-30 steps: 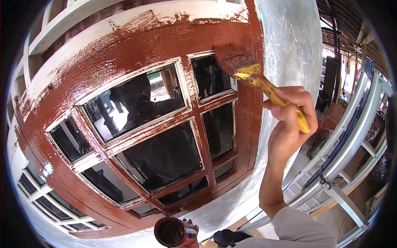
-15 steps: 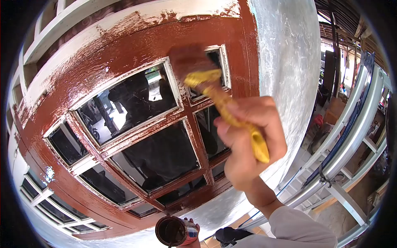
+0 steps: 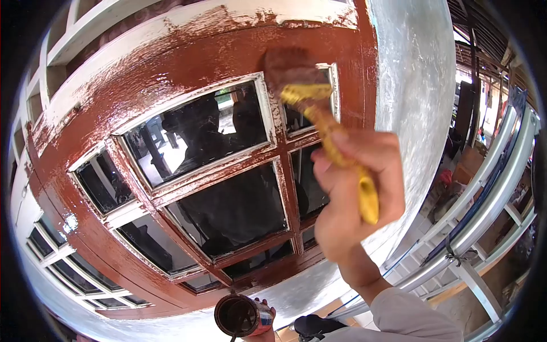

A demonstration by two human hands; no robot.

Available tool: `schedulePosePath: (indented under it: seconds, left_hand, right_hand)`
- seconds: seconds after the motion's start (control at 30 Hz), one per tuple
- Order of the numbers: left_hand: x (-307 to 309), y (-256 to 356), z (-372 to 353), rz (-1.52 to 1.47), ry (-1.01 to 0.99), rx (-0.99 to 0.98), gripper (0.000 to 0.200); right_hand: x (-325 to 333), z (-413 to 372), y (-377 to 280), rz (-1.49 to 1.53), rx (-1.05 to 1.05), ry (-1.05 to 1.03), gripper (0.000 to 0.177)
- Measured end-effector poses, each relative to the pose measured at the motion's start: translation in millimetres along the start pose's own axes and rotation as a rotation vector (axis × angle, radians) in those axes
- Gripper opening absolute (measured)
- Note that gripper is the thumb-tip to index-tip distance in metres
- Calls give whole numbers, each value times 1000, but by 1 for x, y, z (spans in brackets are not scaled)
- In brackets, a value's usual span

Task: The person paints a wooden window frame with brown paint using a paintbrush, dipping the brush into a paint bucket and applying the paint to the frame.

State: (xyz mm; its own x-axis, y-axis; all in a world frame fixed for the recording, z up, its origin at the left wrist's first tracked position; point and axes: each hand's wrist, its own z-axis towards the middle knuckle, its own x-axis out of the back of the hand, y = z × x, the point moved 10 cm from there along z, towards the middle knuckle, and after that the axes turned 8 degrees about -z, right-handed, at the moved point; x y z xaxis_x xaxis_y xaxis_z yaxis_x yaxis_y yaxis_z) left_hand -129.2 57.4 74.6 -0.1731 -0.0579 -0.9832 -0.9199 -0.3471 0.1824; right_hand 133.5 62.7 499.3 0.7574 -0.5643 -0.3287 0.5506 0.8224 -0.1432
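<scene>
A yellow-handled paintbrush (image 3: pixel 325 125) is gripped in my right hand (image 3: pixel 359 188), fingers wrapped round the handle. Its brown, blurred bristles lie over the upper part of the window frame (image 3: pixel 222 64), near the top of the small right pane; contact is hard to tell. The wooden frame carries reddish-brown paint, with white patches along the top and around the panes. Low in the view, my left hand (image 3: pixel 265 325) holds a paint can (image 3: pixel 236 315), its opening facing me and its inside coated brown. Most of that hand is hidden behind the can.
A grey plastered wall (image 3: pixel 413 74) borders the frame on the right. Farther right, a metal ladder (image 3: pixel 484 205) leans at a slant with a dark cord tied round it. White-framed panes (image 3: pixel 77 279) are at lower left, and a white lattice (image 3: pixel 91 28) at upper left.
The view has shifted, so the window sits farther right in it. The brush has moved slightly up and right in view, still in my right hand. My left hand keeps the can.
</scene>
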Motion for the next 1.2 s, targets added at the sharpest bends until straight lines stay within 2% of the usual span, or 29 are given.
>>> schedulePosePath:
  seconds: [0.1,0.23,0.3,0.4,0.57,0.8,1.0,1.1,1.17,1.2]
  left_hand:
    - [-2,-3,0,-13,20,13,59]
    - [-3,0,0,-34,37,11,62]
    - [13,1,0,-11,63,13,64]
    - [32,2,-5,20,111,26,68]
    - [38,14,-7,43,122,1,67]
    - [30,15,-7,-8,86,-5,66]
    - [25,13,-13,-112,97,27,66]
    - [26,17,-14,29,53,7,80]
    - [23,18,-15,-37,67,-4,71]
    - [20,19,-16,-73,73,-10,66]
  right_hand:
    - [-9,-7,-27,29,89,-116,25]
    - [-16,-17,-24,299,-130,-192,28]
    - [-6,-15,-24,290,-96,-71,28]
    - [-19,-10,-30,237,1,-7,26]
    - [-53,-16,-60,93,165,-142,25]
    - [-65,-23,-85,156,200,-210,30]
    - [-81,-32,-101,288,152,-128,28]
    - [-93,-38,-111,380,120,-101,28]
    - [-97,-39,-115,438,111,-59,29]
    - [-99,-38,-115,472,97,-107,29]
